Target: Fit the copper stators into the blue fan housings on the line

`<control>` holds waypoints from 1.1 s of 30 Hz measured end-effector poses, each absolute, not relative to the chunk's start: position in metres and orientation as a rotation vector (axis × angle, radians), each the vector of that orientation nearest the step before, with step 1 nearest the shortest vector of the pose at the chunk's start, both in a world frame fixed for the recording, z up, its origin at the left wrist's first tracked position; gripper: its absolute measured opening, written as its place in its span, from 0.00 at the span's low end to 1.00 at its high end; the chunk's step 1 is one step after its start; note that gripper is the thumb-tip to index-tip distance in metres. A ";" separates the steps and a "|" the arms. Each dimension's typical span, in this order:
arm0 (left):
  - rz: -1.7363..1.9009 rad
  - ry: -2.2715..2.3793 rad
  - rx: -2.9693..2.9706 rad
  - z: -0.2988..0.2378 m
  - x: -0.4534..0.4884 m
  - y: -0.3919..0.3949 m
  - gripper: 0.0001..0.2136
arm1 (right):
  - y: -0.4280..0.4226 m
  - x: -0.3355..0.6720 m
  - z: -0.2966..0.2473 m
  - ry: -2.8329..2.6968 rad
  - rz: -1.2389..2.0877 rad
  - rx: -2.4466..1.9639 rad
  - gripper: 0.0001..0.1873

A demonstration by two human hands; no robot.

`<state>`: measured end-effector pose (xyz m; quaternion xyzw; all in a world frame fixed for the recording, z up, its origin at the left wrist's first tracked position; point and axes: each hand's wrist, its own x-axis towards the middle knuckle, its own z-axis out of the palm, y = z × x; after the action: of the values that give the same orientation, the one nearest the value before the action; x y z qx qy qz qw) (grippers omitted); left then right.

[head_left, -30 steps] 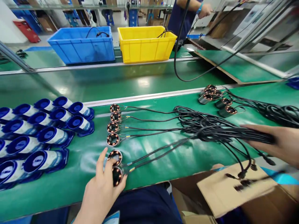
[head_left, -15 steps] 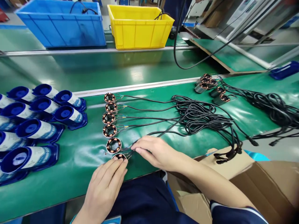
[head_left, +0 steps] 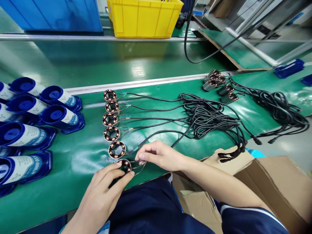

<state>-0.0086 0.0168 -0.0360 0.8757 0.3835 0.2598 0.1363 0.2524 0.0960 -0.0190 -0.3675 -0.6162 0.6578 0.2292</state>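
My left hand [head_left: 104, 185] curls its fingers around the nearest motor stator [head_left: 126, 165], a metal ring with copper windings inside; its lower side is hidden by the hand. Just right of it, my right hand [head_left: 162, 156] pinches the thin wires [head_left: 140, 167] that run from this stator. Beyond, a second stator [head_left: 117, 149] lies untouched, with its black cable [head_left: 151, 132] passing above my right hand. Several more stators [head_left: 111, 133] continue the column away from me, each wired to a black cable leading right into a coiled bundle [head_left: 207, 115].
Blue printed housings [head_left: 63, 118] crowd the left side. At the back right stand more stators [head_left: 212, 85] with a second cable bundle [head_left: 273, 104]. A yellow bin [head_left: 143, 19] and a blue bin [head_left: 56, 16] are behind the ledge. An open cardboard box [head_left: 265, 185] sits at the lower right.
The view has tilted down a little. My left fingers have spread around the nearest stator, uncovering more of it. My right hand has left the second stator's cable and now pinches the nearest stator's wires.
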 end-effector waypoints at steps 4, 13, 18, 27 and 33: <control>0.906 1.202 2.563 -0.029 -0.019 0.028 0.19 | 0.102 0.254 0.008 -1.899 1.168 -0.987 0.09; 0.599 1.023 2.772 -0.016 -0.034 0.076 0.17 | 0.141 0.227 -0.003 -2.295 1.351 -0.904 0.15; 0.518 1.004 2.758 -0.012 -0.029 0.082 0.19 | 0.144 0.234 -0.019 -1.855 1.823 -0.975 0.13; 0.586 1.049 2.713 -0.014 -0.028 0.068 0.20 | 0.145 0.243 -0.019 -1.607 1.804 -0.970 0.12; 0.894 1.308 2.623 -0.024 -0.019 0.045 0.08 | 0.163 0.275 0.081 -1.672 0.714 -1.032 0.04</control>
<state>-0.0190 0.0453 -0.0243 0.8553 0.4266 0.2915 0.0385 0.2747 0.1634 0.0812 -0.4272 -0.6918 0.2953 0.5018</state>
